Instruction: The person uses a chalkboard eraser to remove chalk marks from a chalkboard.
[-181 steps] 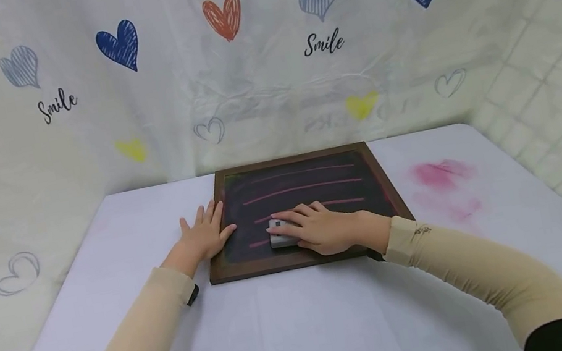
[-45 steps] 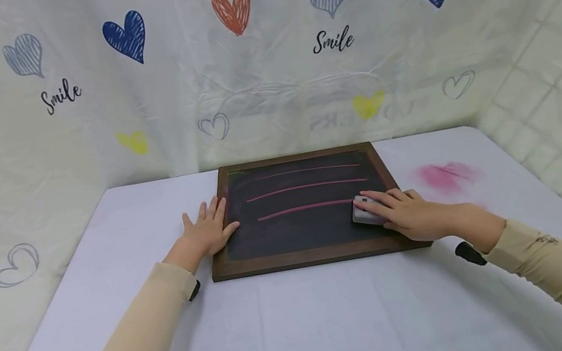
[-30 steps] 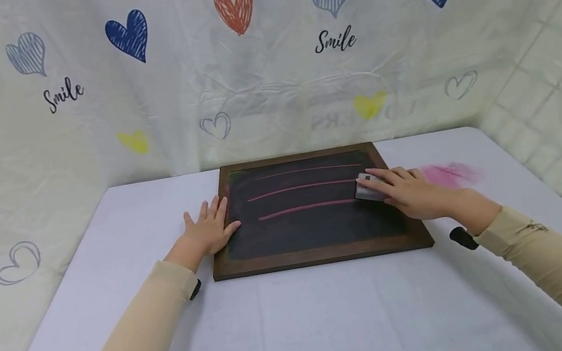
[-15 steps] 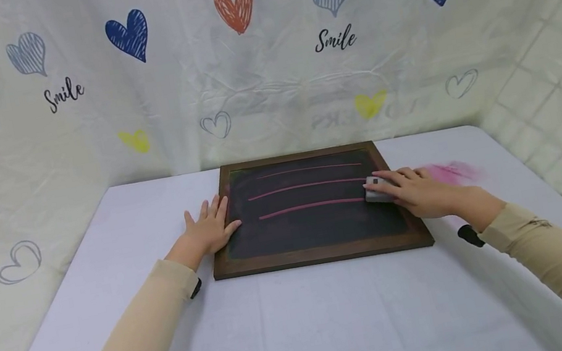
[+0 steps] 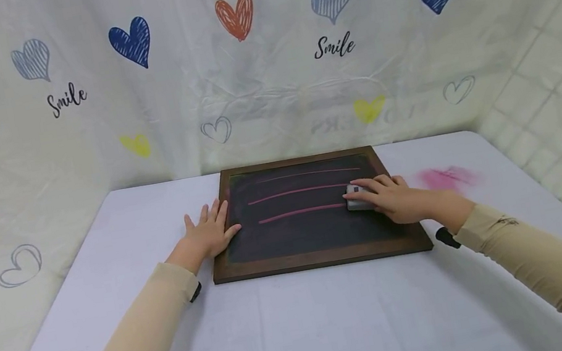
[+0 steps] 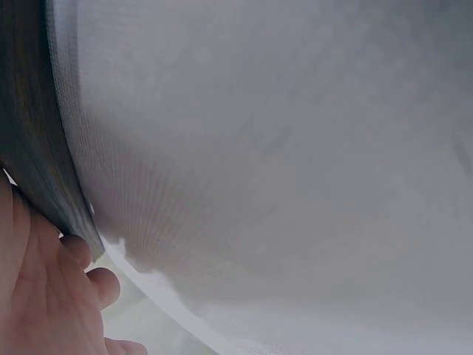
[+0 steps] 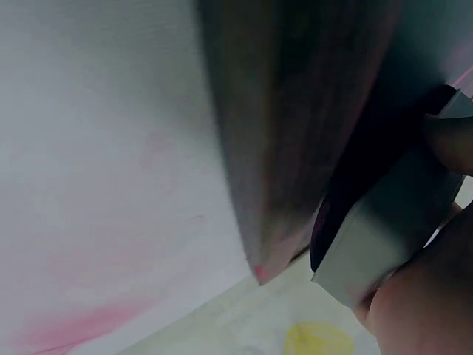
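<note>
A wood-framed chalkboard (image 5: 297,236) lies on the table, with three pink chalk lines (image 5: 301,212) across its dark face. My right hand (image 5: 404,202) grips a grey chalkboard eraser (image 5: 357,204) on the board's right part, at the right end of the lowest line. In the right wrist view the eraser (image 7: 373,240) has a dark underside, and fingers curl over its grey body. My left hand (image 5: 204,238) rests with spread fingers on the left side of the frame; the left wrist view shows its fingers beside the frame's edge (image 6: 41,140).
The white-covered table (image 5: 319,325) extends around the board. A pink chalk smudge (image 5: 447,177) marks the cloth to the right. Behind stands a pale curtain (image 5: 286,74) printed with hearts and "Smile".
Over six seconds the eraser goes from lower left to the board's right side, and the lowest of several pink lines disappears. Just now it slides left. The left hand stays put.
</note>
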Tool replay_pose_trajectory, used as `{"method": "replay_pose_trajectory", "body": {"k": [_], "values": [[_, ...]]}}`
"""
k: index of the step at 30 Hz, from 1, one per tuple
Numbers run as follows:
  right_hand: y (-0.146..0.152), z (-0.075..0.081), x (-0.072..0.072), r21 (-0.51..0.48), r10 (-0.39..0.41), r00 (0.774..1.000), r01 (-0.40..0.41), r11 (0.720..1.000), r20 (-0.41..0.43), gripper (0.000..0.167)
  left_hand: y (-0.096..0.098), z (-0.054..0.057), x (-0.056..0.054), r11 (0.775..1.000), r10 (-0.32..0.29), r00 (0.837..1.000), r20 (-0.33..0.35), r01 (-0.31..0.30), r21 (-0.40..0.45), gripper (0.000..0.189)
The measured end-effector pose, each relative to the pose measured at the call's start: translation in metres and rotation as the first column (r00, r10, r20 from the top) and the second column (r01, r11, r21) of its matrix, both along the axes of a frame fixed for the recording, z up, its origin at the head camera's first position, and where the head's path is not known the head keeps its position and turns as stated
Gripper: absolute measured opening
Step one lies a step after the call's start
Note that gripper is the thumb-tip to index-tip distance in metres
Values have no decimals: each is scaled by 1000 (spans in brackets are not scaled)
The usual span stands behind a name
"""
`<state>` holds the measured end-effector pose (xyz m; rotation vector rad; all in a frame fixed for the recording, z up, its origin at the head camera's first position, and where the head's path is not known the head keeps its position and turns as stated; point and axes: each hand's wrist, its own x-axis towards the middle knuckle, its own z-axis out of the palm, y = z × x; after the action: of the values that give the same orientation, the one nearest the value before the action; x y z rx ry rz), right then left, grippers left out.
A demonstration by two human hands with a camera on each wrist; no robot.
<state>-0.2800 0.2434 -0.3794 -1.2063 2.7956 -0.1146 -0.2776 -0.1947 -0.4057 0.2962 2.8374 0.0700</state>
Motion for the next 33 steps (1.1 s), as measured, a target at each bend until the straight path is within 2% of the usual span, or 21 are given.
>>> {"method": "replay_pose_trajectory", "body": {"k": [12, 17, 26, 33], "values": [[-45, 1, -15, 48, 56, 998, -57, 997, 12, 64, -2, 5, 4, 1000, 12, 1000, 19, -12, -7, 78], [-70, 4, -19, 65, 67, 996, -71, 995, 58, 65, 1, 3, 1, 1000, 15, 999, 31, -14, -9, 79], [-112, 4, -23, 84, 139, 988, -144, 986, 70, 65, 3, 3, 0, 1000, 27, 998, 48, -27, 1, 80], [-143, 6, -24, 117, 147, 986, -156, 981, 78, 65, 1, 2, 0, 1000, 28, 999, 32, -28, -10, 79]]}}
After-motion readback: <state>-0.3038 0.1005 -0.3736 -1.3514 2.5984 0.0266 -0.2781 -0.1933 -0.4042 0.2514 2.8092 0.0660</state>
